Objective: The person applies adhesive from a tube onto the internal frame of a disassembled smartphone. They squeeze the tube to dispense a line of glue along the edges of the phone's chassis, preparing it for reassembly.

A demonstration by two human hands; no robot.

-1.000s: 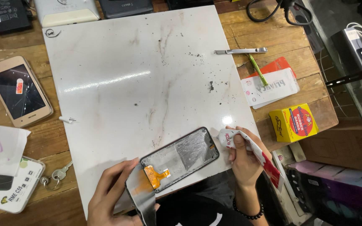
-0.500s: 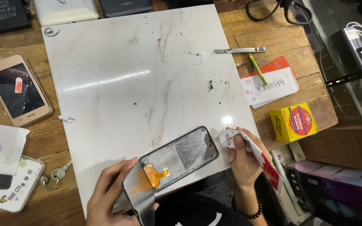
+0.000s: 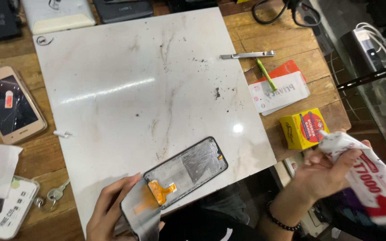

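The right hand [image 3: 322,172] grips a white-and-red glue tube [image 3: 366,178], with a small yellow box [image 3: 303,128] (red round label) just left of it. White and red cards [image 3: 279,90] lie beyond the box. A gold phone [image 3: 10,105] with a cracked dark screen sits far up-left of the left hand [image 3: 108,213].

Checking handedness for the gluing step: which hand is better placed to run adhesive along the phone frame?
Right, probably. The right hand already grips the glue tube, off the slab's right edge. The left hand is occupied holding the folded-back screen panel beside the phone frame.
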